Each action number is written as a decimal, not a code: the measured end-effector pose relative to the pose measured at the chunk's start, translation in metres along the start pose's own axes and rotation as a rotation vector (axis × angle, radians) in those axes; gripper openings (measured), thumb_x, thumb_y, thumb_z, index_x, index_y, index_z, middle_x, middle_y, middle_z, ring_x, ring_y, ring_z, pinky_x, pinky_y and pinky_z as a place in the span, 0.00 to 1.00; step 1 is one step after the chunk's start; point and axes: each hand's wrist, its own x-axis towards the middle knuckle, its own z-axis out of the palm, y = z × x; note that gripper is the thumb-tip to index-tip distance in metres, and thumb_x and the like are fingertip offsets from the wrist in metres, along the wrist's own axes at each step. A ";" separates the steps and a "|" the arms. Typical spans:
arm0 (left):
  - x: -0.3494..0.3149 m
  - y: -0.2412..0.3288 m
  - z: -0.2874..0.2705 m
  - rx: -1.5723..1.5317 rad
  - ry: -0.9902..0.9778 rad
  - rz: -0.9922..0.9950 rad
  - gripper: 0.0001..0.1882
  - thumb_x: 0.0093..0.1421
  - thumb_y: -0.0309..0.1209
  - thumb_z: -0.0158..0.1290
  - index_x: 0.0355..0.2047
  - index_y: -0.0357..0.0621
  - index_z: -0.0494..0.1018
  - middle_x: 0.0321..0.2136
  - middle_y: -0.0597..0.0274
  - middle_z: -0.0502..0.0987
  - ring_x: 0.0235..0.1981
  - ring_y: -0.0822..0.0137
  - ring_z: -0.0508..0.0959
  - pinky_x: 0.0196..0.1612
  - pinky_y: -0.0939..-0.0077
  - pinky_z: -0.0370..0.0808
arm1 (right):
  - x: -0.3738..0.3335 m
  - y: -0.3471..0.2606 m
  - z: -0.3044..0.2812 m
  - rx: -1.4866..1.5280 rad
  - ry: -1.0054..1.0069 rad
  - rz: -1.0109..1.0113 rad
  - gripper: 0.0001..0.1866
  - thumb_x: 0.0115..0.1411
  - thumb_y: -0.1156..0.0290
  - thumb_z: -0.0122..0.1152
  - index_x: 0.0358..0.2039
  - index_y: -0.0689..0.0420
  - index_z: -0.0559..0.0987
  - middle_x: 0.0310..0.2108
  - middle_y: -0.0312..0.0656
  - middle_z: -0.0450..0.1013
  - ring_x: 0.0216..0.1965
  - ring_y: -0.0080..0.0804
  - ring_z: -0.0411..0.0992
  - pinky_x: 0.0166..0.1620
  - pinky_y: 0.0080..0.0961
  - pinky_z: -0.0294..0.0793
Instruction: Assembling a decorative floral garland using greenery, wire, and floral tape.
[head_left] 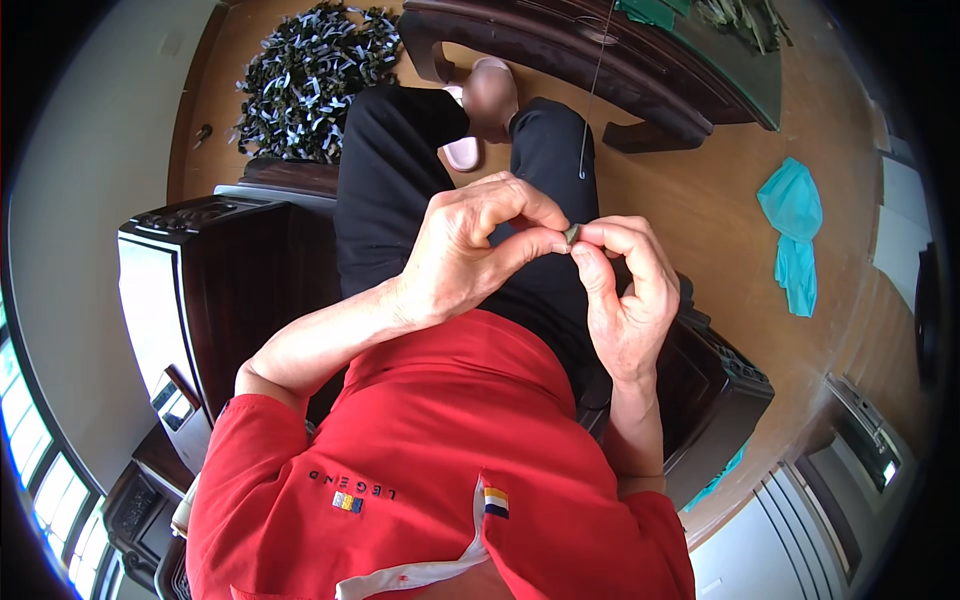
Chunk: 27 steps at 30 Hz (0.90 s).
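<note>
My left hand point(470, 250) and my right hand point(625, 290) meet above my lap, fingertips pressed together. Between the thumbs and forefingers of both hands sits a small grey-green piece point(572, 234). A thin thread point(594, 90) hangs down from above and ends in a small hook just above my hands. I sit in a dark wooden chair point(215, 290), wearing a red shirt and black trousers.
A heap of dark green and white strips point(305, 75) lies on the wooden floor at the upper left. A dark wooden table point(600, 70) stands ahead. A turquoise cloth point(795, 235) lies on the floor to the right.
</note>
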 end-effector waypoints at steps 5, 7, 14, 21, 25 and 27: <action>0.009 -0.007 -0.004 0.070 -0.144 0.134 0.05 0.53 0.21 0.59 0.30 0.40 0.75 0.28 0.66 0.75 0.27 0.74 0.71 0.34 0.80 0.69 | 0.007 0.003 -0.008 -0.282 -0.102 -0.193 0.07 0.53 0.84 0.56 0.33 0.62 0.74 0.32 0.40 0.71 0.30 0.26 0.65 0.35 0.19 0.66; 0.008 -0.006 0.004 -0.054 -0.094 0.086 0.05 0.54 0.21 0.58 0.31 0.41 0.74 0.28 0.65 0.74 0.27 0.74 0.71 0.34 0.80 0.69 | 0.004 0.013 0.001 0.215 -0.025 0.002 0.06 0.53 0.83 0.57 0.33 0.61 0.74 0.31 0.38 0.71 0.29 0.25 0.65 0.34 0.19 0.65; 0.004 -0.010 0.016 -0.235 0.040 -0.234 0.04 0.55 0.22 0.58 0.30 0.40 0.74 0.27 0.65 0.74 0.26 0.74 0.70 0.33 0.82 0.69 | 0.008 0.027 0.003 0.103 0.031 0.012 0.04 0.55 0.79 0.55 0.32 0.61 0.75 0.29 0.36 0.71 0.28 0.20 0.64 0.33 0.16 0.64; 0.016 -0.038 0.017 -0.076 0.026 -0.186 0.03 0.56 0.23 0.57 0.31 0.38 0.74 0.26 0.65 0.75 0.26 0.77 0.71 0.32 0.86 0.69 | 0.041 0.040 -0.007 0.228 0.091 0.419 0.05 0.59 0.73 0.56 0.34 0.61 0.77 0.30 0.35 0.72 0.28 0.18 0.63 0.32 0.13 0.62; 0.020 -0.052 0.023 -0.244 -0.063 -0.440 0.04 0.58 0.24 0.57 0.34 0.38 0.74 0.30 0.63 0.77 0.30 0.78 0.74 0.36 0.90 0.71 | 0.059 0.070 -0.003 0.362 0.078 0.597 0.09 0.61 0.68 0.57 0.36 0.60 0.78 0.31 0.34 0.72 0.27 0.15 0.60 0.31 0.11 0.60; 0.022 -0.057 0.024 -0.290 -0.048 -0.491 0.04 0.58 0.24 0.57 0.33 0.38 0.74 0.29 0.63 0.78 0.30 0.78 0.75 0.36 0.90 0.71 | 0.063 0.075 0.002 0.431 0.036 0.591 0.08 0.60 0.69 0.58 0.34 0.61 0.78 0.28 0.33 0.71 0.26 0.15 0.61 0.31 0.10 0.60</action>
